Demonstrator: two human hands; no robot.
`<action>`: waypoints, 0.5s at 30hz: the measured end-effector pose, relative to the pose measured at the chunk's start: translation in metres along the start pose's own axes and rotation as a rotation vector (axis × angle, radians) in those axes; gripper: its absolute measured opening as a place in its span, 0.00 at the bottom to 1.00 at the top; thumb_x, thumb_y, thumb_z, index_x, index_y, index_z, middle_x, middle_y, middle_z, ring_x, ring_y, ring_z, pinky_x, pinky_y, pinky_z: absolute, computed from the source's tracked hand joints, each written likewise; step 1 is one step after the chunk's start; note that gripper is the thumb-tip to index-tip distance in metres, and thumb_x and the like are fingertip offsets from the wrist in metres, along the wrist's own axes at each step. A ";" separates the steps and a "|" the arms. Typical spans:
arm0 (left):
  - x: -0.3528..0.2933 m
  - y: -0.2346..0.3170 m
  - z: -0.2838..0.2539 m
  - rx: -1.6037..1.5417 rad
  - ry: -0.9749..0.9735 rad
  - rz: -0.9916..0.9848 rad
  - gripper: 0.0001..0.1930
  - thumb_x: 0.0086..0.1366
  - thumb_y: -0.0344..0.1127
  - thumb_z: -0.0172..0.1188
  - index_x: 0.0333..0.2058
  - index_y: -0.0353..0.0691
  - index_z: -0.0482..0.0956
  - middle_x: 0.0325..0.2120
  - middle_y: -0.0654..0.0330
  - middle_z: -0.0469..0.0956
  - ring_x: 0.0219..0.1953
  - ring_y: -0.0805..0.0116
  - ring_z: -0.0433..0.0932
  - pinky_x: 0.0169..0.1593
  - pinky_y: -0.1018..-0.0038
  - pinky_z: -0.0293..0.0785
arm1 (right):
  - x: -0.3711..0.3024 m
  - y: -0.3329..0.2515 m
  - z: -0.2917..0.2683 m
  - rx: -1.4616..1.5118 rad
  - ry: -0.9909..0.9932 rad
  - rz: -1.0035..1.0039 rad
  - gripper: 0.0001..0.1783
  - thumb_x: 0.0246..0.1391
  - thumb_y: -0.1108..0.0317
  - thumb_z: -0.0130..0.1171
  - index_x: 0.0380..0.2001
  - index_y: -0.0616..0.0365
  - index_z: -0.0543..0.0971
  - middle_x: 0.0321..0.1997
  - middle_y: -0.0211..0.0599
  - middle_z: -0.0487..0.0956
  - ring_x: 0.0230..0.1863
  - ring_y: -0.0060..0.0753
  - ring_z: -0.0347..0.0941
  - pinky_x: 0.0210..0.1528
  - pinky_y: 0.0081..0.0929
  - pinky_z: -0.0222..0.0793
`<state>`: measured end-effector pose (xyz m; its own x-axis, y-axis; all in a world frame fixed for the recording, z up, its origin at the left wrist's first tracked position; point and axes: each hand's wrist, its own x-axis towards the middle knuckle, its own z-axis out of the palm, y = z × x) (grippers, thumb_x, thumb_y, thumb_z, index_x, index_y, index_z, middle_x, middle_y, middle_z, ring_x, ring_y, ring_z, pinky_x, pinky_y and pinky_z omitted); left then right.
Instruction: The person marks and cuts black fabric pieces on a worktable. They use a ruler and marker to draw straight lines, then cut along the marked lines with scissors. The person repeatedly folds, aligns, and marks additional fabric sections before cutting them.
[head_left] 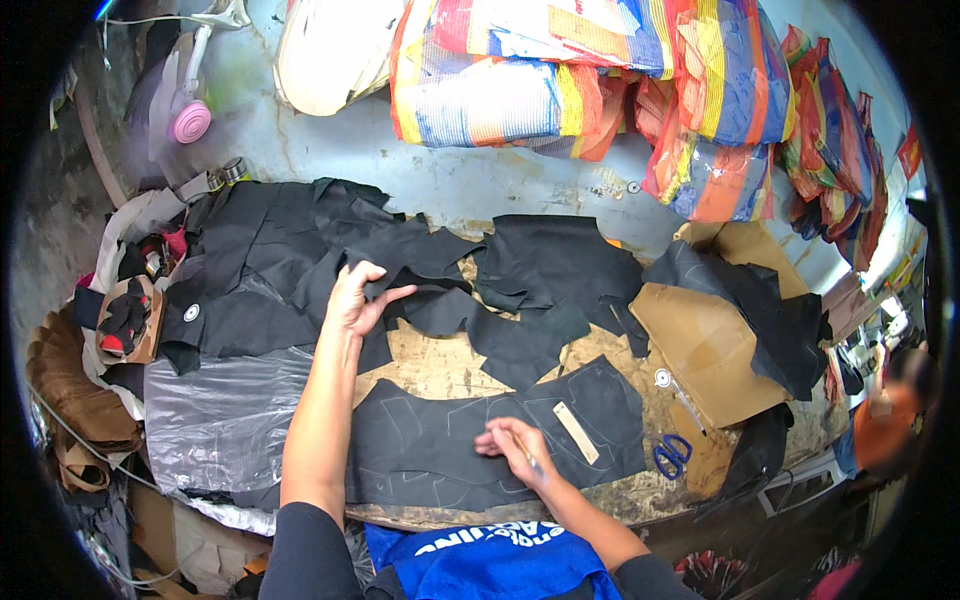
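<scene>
On the left, the person's left hand (356, 305) is at some piled black cloth (415, 252); an edge lies by its thumb and fingers, though whether this grip pinches it cannot be told. Nearer the body, one black sheet (420, 450) with pale outlines lies on the table (430, 358), under the right hand (515, 450), whose grip pinches one pen (533, 464). Rightward: one beige strip (575, 433) on the sheet, one pair of blue-handled scissors (672, 456).

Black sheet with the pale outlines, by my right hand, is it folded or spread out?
Spread out: the black sheet lies broadly flat, with the short pale strip resting on it.
</scene>
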<state>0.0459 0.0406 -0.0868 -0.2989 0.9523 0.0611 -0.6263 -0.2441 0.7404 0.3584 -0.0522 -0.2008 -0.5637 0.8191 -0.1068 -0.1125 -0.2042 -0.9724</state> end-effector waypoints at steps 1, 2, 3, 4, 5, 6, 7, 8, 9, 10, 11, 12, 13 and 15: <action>-0.016 0.009 0.014 -0.175 -0.112 -0.012 0.18 0.49 0.27 0.53 0.41 0.33 0.74 0.41 0.53 0.75 0.47 0.50 0.73 0.49 0.31 0.65 | 0.011 -0.003 0.003 0.186 -0.075 0.070 0.24 0.61 0.50 0.49 0.49 0.60 0.70 0.47 0.50 0.77 0.46 0.40 0.77 0.46 0.33 0.74; -0.035 0.019 0.026 -0.303 -0.296 -0.051 0.26 0.48 0.28 0.52 0.50 0.34 0.67 0.49 0.48 0.69 0.54 0.43 0.65 0.52 0.29 0.58 | 0.023 -0.007 0.008 0.386 -0.225 0.092 0.33 0.57 0.43 0.47 0.54 0.58 0.65 0.53 0.52 0.72 0.51 0.43 0.73 0.49 0.37 0.72; -0.056 0.027 0.036 -0.416 -0.458 -0.087 0.34 0.48 0.28 0.50 0.59 0.35 0.60 0.57 0.44 0.63 0.60 0.35 0.58 0.55 0.27 0.51 | 0.034 -0.012 0.016 0.560 -0.310 0.170 0.41 0.54 0.35 0.45 0.59 0.56 0.60 0.59 0.54 0.67 0.56 0.46 0.69 0.51 0.42 0.71; -0.075 0.032 0.045 -0.421 -0.514 -0.067 0.38 0.48 0.29 0.50 0.61 0.37 0.54 0.60 0.44 0.58 0.62 0.33 0.53 0.55 0.26 0.49 | 0.043 -0.020 0.024 0.670 -0.439 0.075 0.47 0.49 0.30 0.45 0.61 0.56 0.58 0.61 0.53 0.64 0.59 0.48 0.65 0.52 0.46 0.69; -0.094 0.037 0.052 -0.427 -0.570 -0.047 0.42 0.47 0.29 0.50 0.64 0.38 0.48 0.62 0.44 0.53 0.64 0.30 0.48 0.55 0.24 0.46 | 0.049 -0.029 0.031 0.728 -0.505 0.026 0.53 0.43 0.25 0.44 0.63 0.55 0.56 0.64 0.53 0.61 0.62 0.49 0.61 0.52 0.50 0.68; -0.110 0.040 0.057 -0.502 -0.609 -0.080 0.43 0.47 0.29 0.49 0.65 0.38 0.45 0.63 0.43 0.50 0.64 0.29 0.45 0.54 0.23 0.43 | 0.051 -0.040 0.038 0.766 -0.546 0.022 0.60 0.37 0.21 0.45 0.65 0.53 0.53 0.66 0.52 0.57 0.66 0.50 0.56 0.54 0.53 0.66; -0.124 0.042 0.060 -0.582 -0.675 -0.076 0.43 0.45 0.30 0.50 0.64 0.36 0.48 0.62 0.42 0.52 0.63 0.29 0.47 0.54 0.22 0.44 | 0.050 -0.051 0.045 0.801 -0.573 0.000 0.65 0.30 0.18 0.47 0.65 0.54 0.53 0.66 0.51 0.57 0.67 0.48 0.54 0.56 0.53 0.64; -0.138 0.044 0.062 -0.554 -0.631 -0.093 0.42 0.44 0.31 0.50 0.62 0.33 0.51 0.61 0.40 0.54 0.62 0.28 0.50 0.53 0.22 0.44 | 0.045 -0.062 0.051 0.772 -0.557 -0.045 0.68 0.26 0.17 0.48 0.65 0.56 0.53 0.65 0.50 0.59 0.66 0.47 0.56 0.56 0.51 0.65; -0.151 0.044 0.061 -0.588 -0.627 -0.113 0.42 0.41 0.32 0.51 0.60 0.29 0.54 0.59 0.38 0.57 0.60 0.27 0.54 0.53 0.23 0.48 | 0.038 -0.072 0.057 0.793 -0.568 -0.070 0.71 0.23 0.16 0.50 0.65 0.57 0.52 0.64 0.49 0.61 0.64 0.46 0.58 0.56 0.49 0.65; -0.160 0.043 0.060 -0.618 -0.663 -0.106 0.42 0.39 0.32 0.51 0.59 0.27 0.55 0.59 0.36 0.57 0.58 0.25 0.56 0.52 0.22 0.49 | 0.028 -0.084 0.057 0.684 -0.546 -0.041 0.74 0.20 0.17 0.54 0.65 0.60 0.52 0.62 0.46 0.64 0.61 0.42 0.64 0.57 0.44 0.66; -0.168 0.041 0.058 -0.614 -0.646 -0.081 0.41 0.38 0.32 0.51 0.58 0.26 0.57 0.58 0.36 0.57 0.57 0.25 0.59 0.51 0.22 0.51 | 0.020 -0.092 0.063 0.757 -0.563 -0.036 0.73 0.18 0.19 0.58 0.63 0.61 0.55 0.59 0.46 0.66 0.57 0.40 0.67 0.57 0.39 0.67; -0.175 0.043 0.053 -0.561 -0.597 -0.076 0.41 0.38 0.31 0.51 0.58 0.26 0.58 0.58 0.36 0.58 0.56 0.26 0.60 0.52 0.23 0.51 | 0.012 -0.101 0.065 0.765 -0.595 -0.032 0.66 0.26 0.27 0.63 0.63 0.61 0.56 0.59 0.46 0.67 0.57 0.39 0.67 0.57 0.37 0.67; -0.182 0.045 0.048 -0.503 -0.518 -0.062 0.41 0.38 0.31 0.51 0.58 0.26 0.58 0.57 0.36 0.60 0.56 0.26 0.61 0.52 0.24 0.52 | 0.005 -0.109 0.067 0.781 -0.632 -0.025 0.60 0.33 0.35 0.69 0.62 0.62 0.57 0.58 0.46 0.68 0.57 0.38 0.68 0.58 0.35 0.67; -0.192 0.051 0.033 -0.506 -0.459 -0.014 0.37 0.41 0.28 0.50 0.56 0.26 0.60 0.53 0.37 0.64 0.53 0.29 0.65 0.50 0.26 0.59 | -0.005 -0.122 0.073 0.704 -0.520 -0.106 0.42 0.45 0.64 0.67 0.61 0.62 0.58 0.57 0.45 0.69 0.58 0.38 0.67 0.58 0.34 0.66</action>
<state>0.0948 -0.1483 -0.0386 -0.0225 0.9099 0.4142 -0.9208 -0.1802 0.3459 0.3151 -0.0710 -0.0668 -0.8032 0.5399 0.2517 -0.5672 -0.5642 -0.5999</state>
